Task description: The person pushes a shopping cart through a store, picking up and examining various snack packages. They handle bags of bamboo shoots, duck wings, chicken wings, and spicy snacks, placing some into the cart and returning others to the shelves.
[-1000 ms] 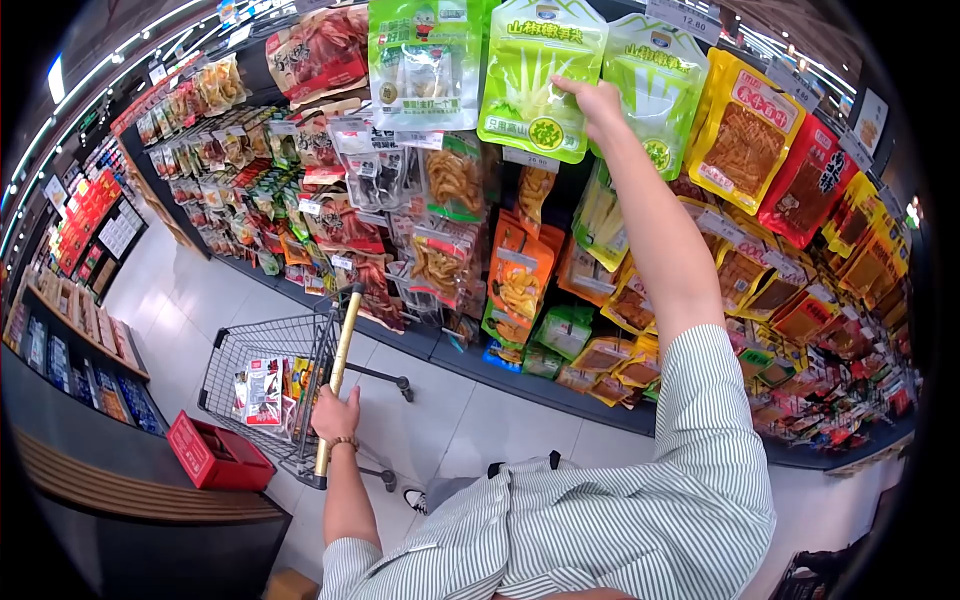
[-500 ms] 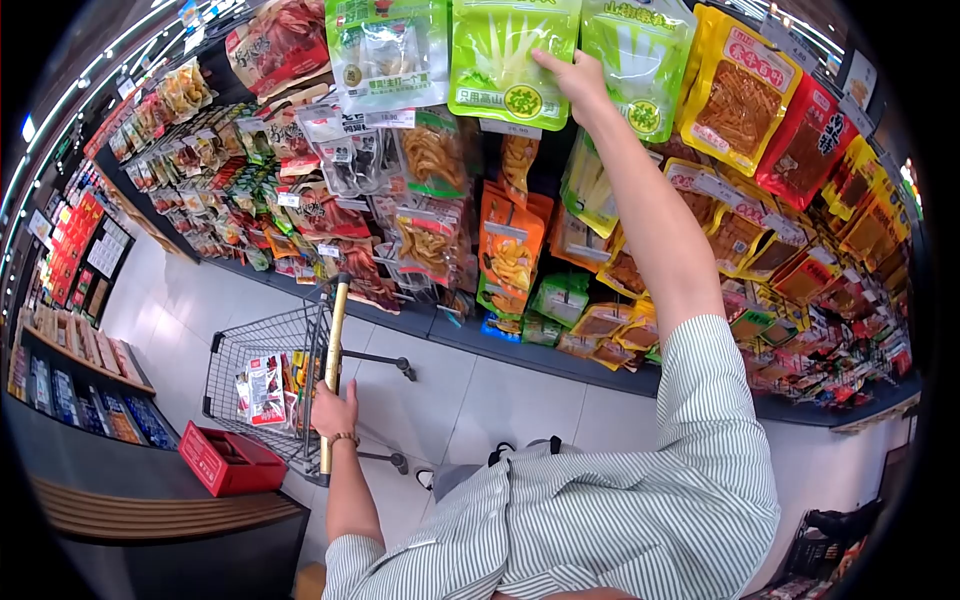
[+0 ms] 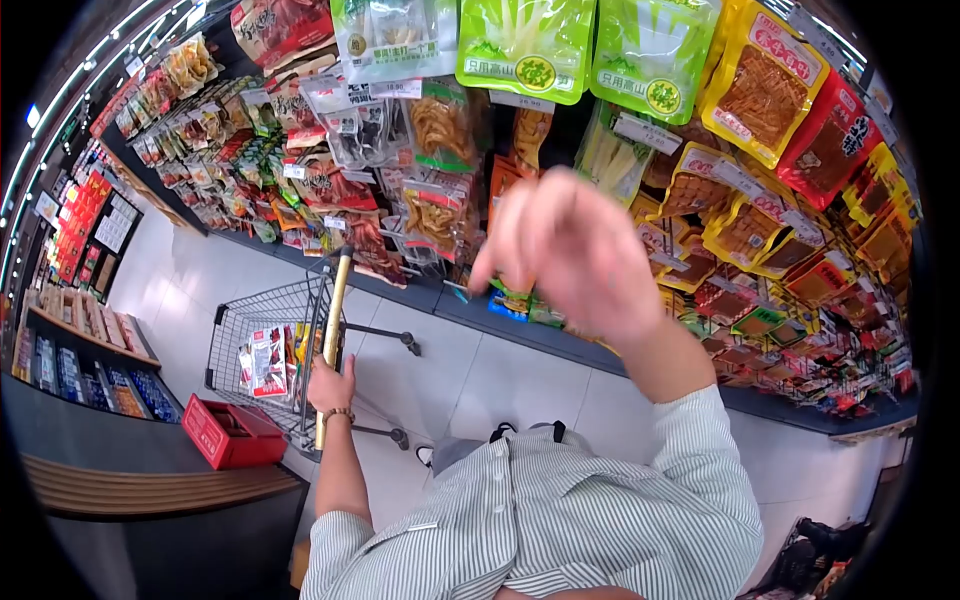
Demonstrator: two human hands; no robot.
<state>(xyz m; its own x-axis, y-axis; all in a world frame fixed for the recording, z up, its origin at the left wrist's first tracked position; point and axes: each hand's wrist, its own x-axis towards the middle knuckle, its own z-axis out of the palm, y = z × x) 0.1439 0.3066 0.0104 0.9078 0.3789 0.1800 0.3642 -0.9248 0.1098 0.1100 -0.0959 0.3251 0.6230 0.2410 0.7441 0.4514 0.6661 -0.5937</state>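
While the left hand [image 3: 328, 388] is wrapping around the cart handle [image 3: 335, 318] over at 8 o'clock, the right hand [image 3: 575, 255] is hovering in mid-air, just off center toward 2 o'clock. So yeah, the two hands are sitting well apart. The left one is clamping that pale yellow bar pretty firmly, with a bracelet [image 3: 340, 413] circling its wrist. The right one is blurring a lot: its fingers are looking partly curled, but I'm honestly not able to tell how closed they are or whether they're holding anything.

Straight up at 12 o'clock, a bright green packet [image 3: 525, 45] is hanging on the rack, apart from the right hand, with the picture's edge cutting off its top. A second green packet [image 3: 655, 62] is hanging just beside it at 1 o'clock, and a yellow bag [image 3: 765, 85] and a red bag [image 3: 828, 145] are crowding in at 2.

Around 9 o'clock from the left hand, a few packs [image 3: 268, 362] are lying inside the wire cart [image 3: 240, 325]. A red box [image 3: 230, 435] is sitting near it at 8, and the striped shirt [image 3: 520, 520] is filling 6 o'clock.
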